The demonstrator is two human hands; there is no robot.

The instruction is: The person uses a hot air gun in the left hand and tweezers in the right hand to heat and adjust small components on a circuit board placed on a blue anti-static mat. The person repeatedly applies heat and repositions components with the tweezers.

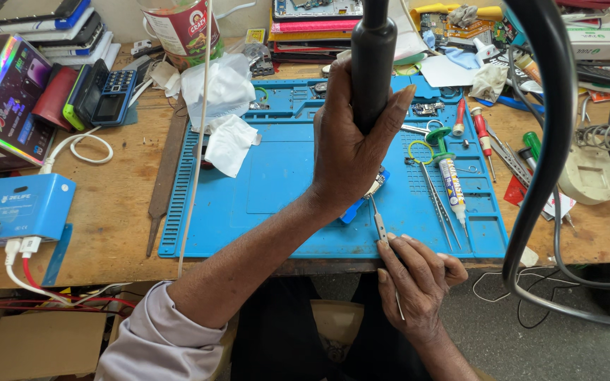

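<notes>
In the head view, the left hand (pixel 351 141) at frame centre has its grip wrapped tight around a thick black cylindrical handle (pixel 372 63), thumb pressed along its right side. Lower right, the right hand (pixel 418 282) pinches slim metal tweezers (pixel 379 224), tips reaching a small part on the blue silicone mat (pixel 277 183) covering the wooden worktop (pixel 118 219).

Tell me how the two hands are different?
The left hand is raised upright over the blue mat, wrapped around a thick black handle; the right hand lies low at the mat's near edge. The left hand grips with the whole fist, while the right hand pinches thin metal tweezers with its fingers. Both are bare and both hold a tool.
</notes>
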